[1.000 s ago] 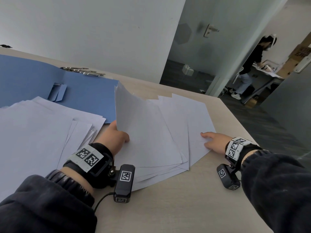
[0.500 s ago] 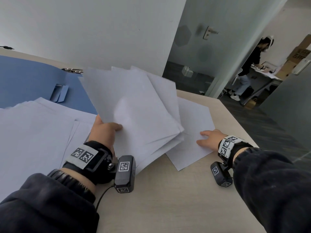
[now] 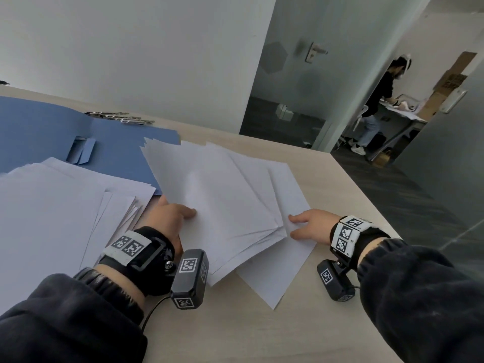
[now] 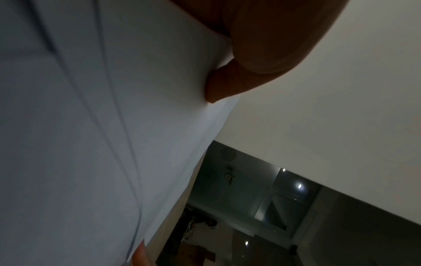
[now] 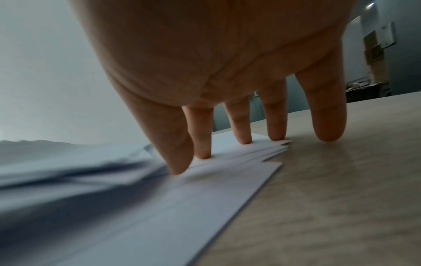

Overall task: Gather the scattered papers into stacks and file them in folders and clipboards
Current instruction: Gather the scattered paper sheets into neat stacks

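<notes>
Gripping a fanned sheaf of white papers (image 3: 225,200) at its near left edge, the left hand (image 3: 167,218) has its thumb on top and fingers curled beneath; the left wrist view shows the thumb (image 4: 218,86) pressed against the sheet surface. Sheaf lies low over the tabletop (image 3: 262,334), its far corner overlapping the open blue folder (image 3: 52,137). Right hand (image 3: 311,225) is spread, fingers straight; in the right wrist view the fingertips (image 5: 202,151) press down on the right edges of the fanned sheets, the little finger touching bare tabletop just beside them. One bottom sheet juts toward the near edge, between the two wrists. A second, larger pile of white papers (image 3: 47,218) lies to the left, partly covering the folder's near side. Metal clip hardware (image 3: 120,117) rests at the folder's far edge by the wall. Through the doorway at right, another person (image 3: 377,100) stands at a desk.
</notes>
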`<state>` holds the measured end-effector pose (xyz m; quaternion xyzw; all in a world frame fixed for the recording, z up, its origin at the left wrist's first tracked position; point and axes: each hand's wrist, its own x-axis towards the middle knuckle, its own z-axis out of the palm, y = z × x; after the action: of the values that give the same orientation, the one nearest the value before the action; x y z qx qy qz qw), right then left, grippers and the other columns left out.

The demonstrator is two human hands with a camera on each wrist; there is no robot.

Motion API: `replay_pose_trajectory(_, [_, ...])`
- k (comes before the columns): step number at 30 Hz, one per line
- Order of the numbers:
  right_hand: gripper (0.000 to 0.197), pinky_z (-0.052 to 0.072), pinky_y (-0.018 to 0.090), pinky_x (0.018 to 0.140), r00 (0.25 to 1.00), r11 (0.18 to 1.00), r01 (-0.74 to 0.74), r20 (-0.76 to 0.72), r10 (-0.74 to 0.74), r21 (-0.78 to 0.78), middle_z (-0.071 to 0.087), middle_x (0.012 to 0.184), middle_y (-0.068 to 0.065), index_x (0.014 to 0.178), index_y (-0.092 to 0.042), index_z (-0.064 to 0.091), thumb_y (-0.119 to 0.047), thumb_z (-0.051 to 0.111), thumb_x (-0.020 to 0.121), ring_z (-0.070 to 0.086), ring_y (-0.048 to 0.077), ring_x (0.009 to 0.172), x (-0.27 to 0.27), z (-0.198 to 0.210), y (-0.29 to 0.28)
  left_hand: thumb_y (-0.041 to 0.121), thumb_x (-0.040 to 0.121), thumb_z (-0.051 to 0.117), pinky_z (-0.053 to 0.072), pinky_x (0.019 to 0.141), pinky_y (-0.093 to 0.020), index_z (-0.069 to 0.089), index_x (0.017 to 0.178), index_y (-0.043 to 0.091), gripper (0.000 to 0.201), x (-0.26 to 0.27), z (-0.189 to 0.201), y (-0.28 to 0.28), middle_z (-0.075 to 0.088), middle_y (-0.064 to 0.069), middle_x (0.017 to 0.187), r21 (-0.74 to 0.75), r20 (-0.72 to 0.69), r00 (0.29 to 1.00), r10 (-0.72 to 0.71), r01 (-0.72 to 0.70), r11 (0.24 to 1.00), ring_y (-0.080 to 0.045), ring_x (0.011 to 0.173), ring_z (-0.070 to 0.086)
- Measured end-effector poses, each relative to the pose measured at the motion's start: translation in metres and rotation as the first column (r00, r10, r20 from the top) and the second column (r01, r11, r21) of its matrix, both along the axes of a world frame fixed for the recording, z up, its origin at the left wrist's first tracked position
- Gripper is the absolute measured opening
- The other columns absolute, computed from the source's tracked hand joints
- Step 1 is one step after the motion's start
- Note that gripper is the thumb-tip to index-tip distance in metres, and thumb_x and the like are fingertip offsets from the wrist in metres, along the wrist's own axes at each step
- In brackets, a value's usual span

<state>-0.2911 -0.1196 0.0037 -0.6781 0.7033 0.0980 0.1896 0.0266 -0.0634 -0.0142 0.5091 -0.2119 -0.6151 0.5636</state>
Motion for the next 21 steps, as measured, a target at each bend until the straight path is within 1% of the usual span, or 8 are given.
replay_pose_trajectory(3, [0.048, 0.031, 0.029, 0.117, 0.997, 0.996, -0.080, -0.011, 0.080, 0.027, 0.042, 0.157, -0.006, 0.143, -0.036, 0.053, -0.039, 0.057, 0.095, 0.041, 0.016, 0.143, 0.010, 0.007, 0.019, -0.020, 0.084, 0.046, 0.054, 0.083, -0.056, 0.057, 0.122, 0.004, 0.046, -0.011, -0.005, 0.003, 0.064, -0.024, 0.099, 0.038, 0.097, 0.993, -0.060, 0.057, 0.998, -0.040, 0.085, 0.064])
replay_pose_trajectory(6, [0.039, 0.039, 0.032, 0.110, 0.991, 0.990, -0.121, -0.050, 0.125, 0.077, 0.058, 0.142, -0.002, 0.133, -0.023, 0.064, -0.032, 0.048, 0.099, 0.051, 0.020, 0.132, 0.015, 0.017, 0.040, -0.019, 0.080, 0.048, 0.050, 0.089, -0.067, 0.056, 0.123, 0.006, 0.051, -0.022, -0.007, 0.005, 0.065, -0.026, 0.104, 0.050, 0.208, 0.973, -0.095, 0.086, 0.995, -0.047, 0.096, 0.065])
replay_pose_trajectory(9, [0.032, 0.052, 0.032, 0.082, 0.996, 0.995, -0.088, 0.011, 0.088, 0.044, 0.071, 0.108, 0.007, 0.105, -0.010, 0.070, -0.032, 0.049, 0.095, 0.066, 0.021, 0.092, 0.008, 0.025, 0.053, -0.017, 0.078, 0.052, 0.051, 0.086, -0.068, 0.057, 0.121, 0.010, 0.051, -0.027, -0.009, 0.005, 0.067, -0.027, 0.106, 0.060, 0.300, 0.937, -0.179, 0.169, 0.984, -0.048, 0.094, 0.066])
replay_pose_trajectory(11, [0.026, 0.051, 0.028, 0.067, 0.990, 0.997, 0.006, 0.138, -0.017, 0.078, 0.071, 0.092, 0.001, 0.103, -0.011, 0.066, -0.032, 0.052, 0.096, 0.067, 0.019, 0.071, 0.001, 0.029, 0.062, -0.012, 0.079, 0.057, 0.052, 0.083, -0.068, 0.059, 0.120, 0.011, 0.047, -0.029, -0.006, 0.005, 0.069, -0.025, 0.103, 0.075, 0.373, 0.896, -0.242, 0.231, 0.970, -0.047, 0.090, 0.069])
replay_pose_trajectory(14, [0.028, 0.051, 0.030, 0.066, 0.952, 0.981, 0.129, 0.257, -0.164, 0.148, 0.074, 0.089, -0.002, 0.113, -0.013, 0.062, -0.034, 0.053, 0.096, 0.070, 0.023, 0.069, -0.008, 0.030, 0.074, 0.005, 0.077, 0.071, 0.055, 0.082, -0.064, 0.060, 0.121, 0.015, 0.046, -0.030, 0.007, 0.005, 0.071, -0.018, 0.104, 0.113, 0.490, 0.819, -0.298, 0.279, 0.954, -0.041, 0.091, 0.071])
replay_pose_trajectory(17, [0.030, 0.047, 0.025, 0.053, 0.953, 0.983, 0.183, 0.245, -0.180, 0.014, 0.065, 0.078, 0.003, 0.105, -0.008, 0.063, -0.035, 0.052, 0.099, 0.061, 0.021, 0.065, -0.019, 0.024, 0.075, 0.016, 0.088, 0.068, 0.053, 0.087, -0.040, 0.050, 0.138, 0.013, 0.054, -0.025, 0.023, 0.014, 0.064, -0.013, 0.120, 0.125, 0.641, 0.720, -0.267, 0.245, 0.961, -0.029, 0.102, 0.062])
replay_pose_trajectory(19, [0.035, 0.045, 0.027, 0.059, 0.987, 0.990, 0.136, 0.087, -0.133, -0.036, 0.064, 0.089, 0.005, 0.110, -0.008, 0.061, -0.039, 0.047, 0.100, 0.061, 0.023, 0.078, -0.027, 0.026, 0.073, 0.021, 0.090, 0.066, 0.041, 0.093, -0.034, 0.043, 0.146, 0.011, 0.062, -0.016, 0.025, 0.020, 0.054, -0.013, 0.138, 0.119, 0.743, 0.632, -0.220, 0.199, 0.973, -0.029, 0.118, 0.054])
replay_pose_trajectory(21, [0.042, 0.048, 0.029, 0.075, 0.992, 0.991, 0.120, -0.019, -0.122, -0.062, 0.067, 0.111, 0.009, 0.120, -0.010, 0.059, -0.043, 0.045, 0.099, 0.064, 0.027, 0.096, -0.035, 0.028, 0.069, 0.022, 0.091, 0.066, 0.038, 0.098, -0.037, 0.045, 0.145, 0.010, 0.059, -0.010, 0.023, 0.026, 0.048, -0.012, 0.145, 0.138, 0.742, 0.638, -0.207, 0.156, 0.978, -0.030, 0.127, 0.048])
